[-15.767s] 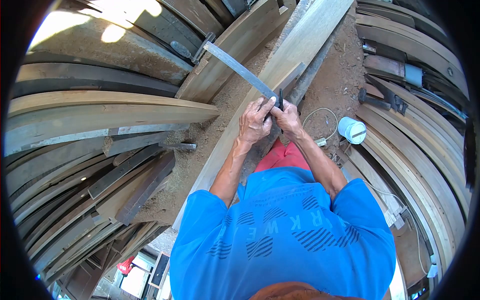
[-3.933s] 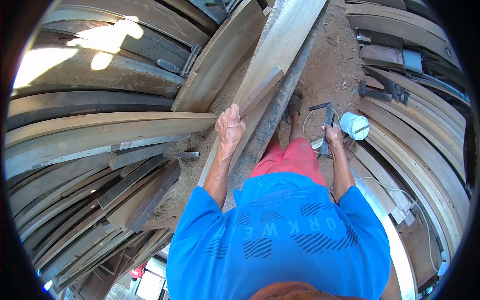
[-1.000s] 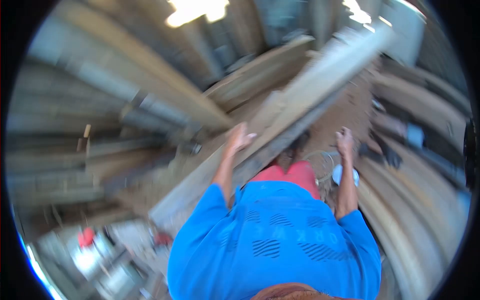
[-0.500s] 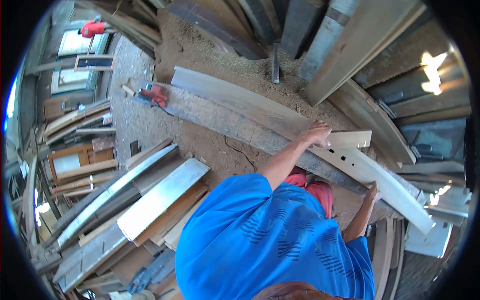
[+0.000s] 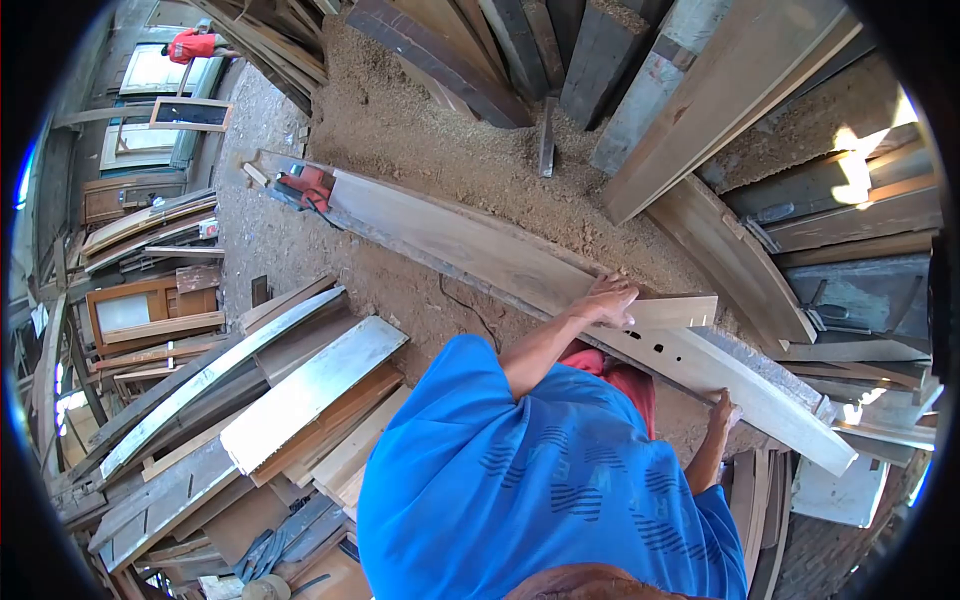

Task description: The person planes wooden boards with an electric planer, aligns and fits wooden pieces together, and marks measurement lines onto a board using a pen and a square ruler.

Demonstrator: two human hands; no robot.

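A long pale plank (image 5: pixel 500 245) lies along a weathered bench board (image 5: pixel 745 362), with a few dark holes near its middle. My left hand (image 5: pixel 608 300) is closed over the end of a short wooden board (image 5: pixel 675 312), which sits across the plank beside the holes. At the plank's near edge, further right, my right hand (image 5: pixel 726 410) grips with bent fingers. Beside the plank's far end rests a red power planer (image 5: pixel 306 188). My left hand's fingertips are partly hidden.
Timber leans at the upper right, including a wide board (image 5: pixel 735 100). On the left are stacked boards and a white panel (image 5: pixel 315 390). A dark cord (image 5: pixel 465 310) lies on the dirt floor. A person in red (image 5: pixel 190 46) stands far off at upper left.
The long plank has shifted toward me and now covers more of the bench board, its far end close to the planer. Both hands moved with it, and the view has shifted slightly.
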